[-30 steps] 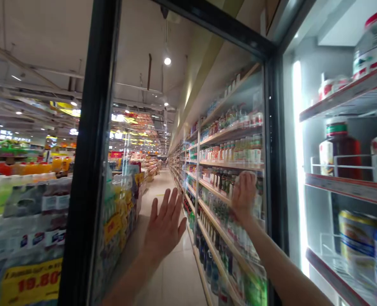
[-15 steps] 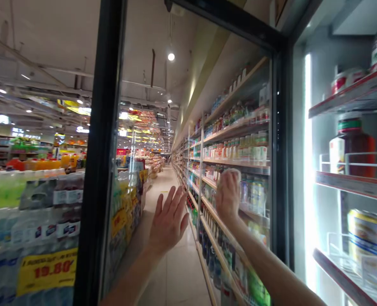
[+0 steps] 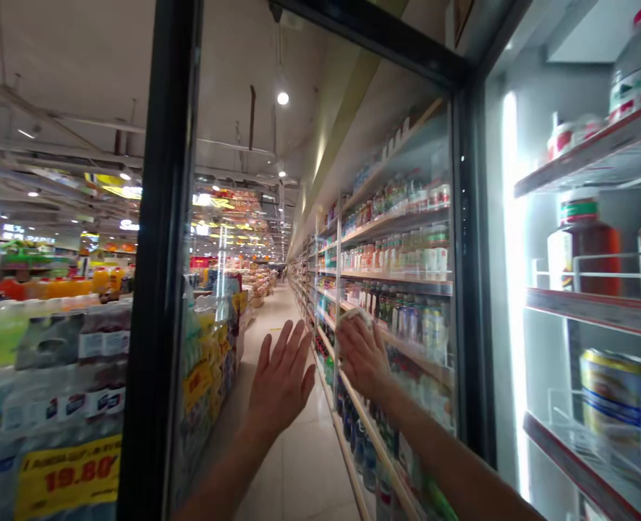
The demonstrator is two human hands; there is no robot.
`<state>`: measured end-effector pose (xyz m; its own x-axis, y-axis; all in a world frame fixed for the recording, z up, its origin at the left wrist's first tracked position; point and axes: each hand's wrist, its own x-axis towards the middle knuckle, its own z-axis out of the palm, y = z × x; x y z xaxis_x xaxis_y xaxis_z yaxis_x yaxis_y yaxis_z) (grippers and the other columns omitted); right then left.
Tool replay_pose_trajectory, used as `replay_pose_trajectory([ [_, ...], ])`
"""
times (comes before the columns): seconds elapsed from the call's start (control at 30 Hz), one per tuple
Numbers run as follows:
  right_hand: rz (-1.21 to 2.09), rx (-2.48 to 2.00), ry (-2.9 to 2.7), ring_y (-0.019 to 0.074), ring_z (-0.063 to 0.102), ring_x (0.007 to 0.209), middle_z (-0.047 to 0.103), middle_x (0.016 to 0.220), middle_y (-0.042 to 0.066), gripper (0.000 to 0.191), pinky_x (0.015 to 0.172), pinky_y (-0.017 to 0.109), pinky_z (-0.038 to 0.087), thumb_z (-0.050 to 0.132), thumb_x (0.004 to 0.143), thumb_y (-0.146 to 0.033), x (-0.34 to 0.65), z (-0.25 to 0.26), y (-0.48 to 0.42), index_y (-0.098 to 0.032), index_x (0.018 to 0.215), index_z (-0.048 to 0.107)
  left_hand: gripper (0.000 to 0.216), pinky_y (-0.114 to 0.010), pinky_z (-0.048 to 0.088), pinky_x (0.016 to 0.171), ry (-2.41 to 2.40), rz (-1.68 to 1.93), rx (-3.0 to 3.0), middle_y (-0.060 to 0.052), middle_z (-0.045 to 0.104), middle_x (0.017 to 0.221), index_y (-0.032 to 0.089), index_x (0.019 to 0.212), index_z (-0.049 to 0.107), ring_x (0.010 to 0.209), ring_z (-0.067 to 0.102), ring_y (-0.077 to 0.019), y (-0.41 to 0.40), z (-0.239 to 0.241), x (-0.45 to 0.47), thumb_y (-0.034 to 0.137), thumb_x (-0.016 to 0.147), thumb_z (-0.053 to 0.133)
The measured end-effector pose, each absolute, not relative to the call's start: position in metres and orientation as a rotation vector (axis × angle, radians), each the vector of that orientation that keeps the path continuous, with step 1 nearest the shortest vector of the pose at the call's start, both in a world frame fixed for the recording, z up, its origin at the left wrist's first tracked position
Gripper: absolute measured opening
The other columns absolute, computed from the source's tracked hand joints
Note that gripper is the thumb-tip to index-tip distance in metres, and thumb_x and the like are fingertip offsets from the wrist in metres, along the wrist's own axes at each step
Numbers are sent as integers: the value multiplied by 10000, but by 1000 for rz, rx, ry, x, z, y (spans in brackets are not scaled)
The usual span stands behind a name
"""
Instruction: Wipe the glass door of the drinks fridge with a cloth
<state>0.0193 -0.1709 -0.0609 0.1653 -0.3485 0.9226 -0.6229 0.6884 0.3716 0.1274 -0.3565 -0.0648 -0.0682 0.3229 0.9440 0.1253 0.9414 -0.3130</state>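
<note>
In front of me stands the glass door [image 3: 244, 239] of a drinks cooler, swung open in its black frame. My left hand [image 3: 281, 380] is spread against the glass, fingers apart, with nothing in it. To its right, my right hand [image 3: 362, 354] presses a whitish cloth [image 3: 359, 316] on the same pane. Only the cloth's upper edge shows past my fingers; the rest is hidden under the hand.
The lit cooler interior at right has shelves [image 3: 597, 311] with a dark red bottle [image 3: 592, 246] and cans [image 3: 613, 391]. At left are stacked bottle packs [image 3: 54, 398] with a yellow price sign [image 3: 71, 474]. An aisle floor [image 3: 299, 449] shows through the glass.
My right hand has slid left and slightly down across the glass with the cloth, closer to my left hand. My left hand stays nearly in place. The view has shifted slightly to the right.
</note>
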Motion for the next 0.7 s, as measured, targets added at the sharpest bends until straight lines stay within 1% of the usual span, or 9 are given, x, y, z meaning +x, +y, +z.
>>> replay_pose_trajectory([
  [0.13,554,377,-1388,295,231,1366,395,1403,145,550,1042,568,277,352,857,-215,5,-50,-151,-176,1403,306,479,-394,126,1141,-1614,192,-349,-82,474,1351,177,1327,404,1367,226,-179,-357,-64,125,251,857,467],
  [0.17,590,332,-1379,301,218,1370,373,1416,154,553,1041,574,276,345,859,-218,5,-48,-153,-164,1407,297,483,-393,129,1141,-1609,194,-347,-81,475,1351,178,1329,402,1366,228,-180,-357,-64,125,250,856,466],
  [0.23,493,490,-1400,289,232,1367,392,1409,137,557,1062,548,271,365,849,-219,11,-53,-162,-172,1401,313,488,-404,144,1136,-1602,191,-343,-82,474,1352,179,1333,399,1361,245,-192,-357,-65,123,249,854,463],
  [0.3,280,783,-1429,260,278,1352,457,1370,93,551,1089,508,257,409,828,-222,16,-62,-170,-214,1377,361,475,-418,162,1129,-1598,188,-340,-87,476,1349,176,1323,413,1352,268,-207,-358,-65,123,253,857,457],
  [0.37,199,851,-1440,246,307,1340,495,1339,75,535,1093,504,250,424,825,-231,14,-67,-166,-237,1359,387,451,-423,168,1125,-1602,193,-334,-93,481,1343,167,1300,439,1348,278,-213,-360,-66,122,258,860,457],
  [0.43,361,601,-1429,267,293,1347,479,1346,110,513,1067,539,268,394,847,-240,6,-64,-154,-210,1359,386,440,-417,165,1127,-1618,202,-332,-93,485,1340,162,1288,450,1351,271,-208,-361,-66,122,260,858,461],
  [0.53,649,229,-1375,310,241,1363,397,1398,169,519,1027,587,291,346,870,-257,0,-57,-148,-155,1380,350,468,-423,164,1127,-1643,213,-332,-94,470,1354,168,1312,420,1355,259,-208,-362,-66,122,252,854,462],
  [0.6,607,329,-1426,305,232,1368,385,1411,160,535,1040,572,283,353,868,-253,5,-61,-157,-163,1394,324,488,-434,173,1121,-1651,220,-337,-97,459,1362,172,1332,394,1351,268,-217,-362,-66,122,247,855,456],
  [0.7,322,735,-1491,257,293,1348,462,1368,93,532,1088,510,242,401,843,-227,12,-70,-166,-233,1374,359,504,-440,189,1114,-1644,216,-341,-105,457,1362,169,1345,374,1341,291,-225,-362,-65,122,242,854,461],
])
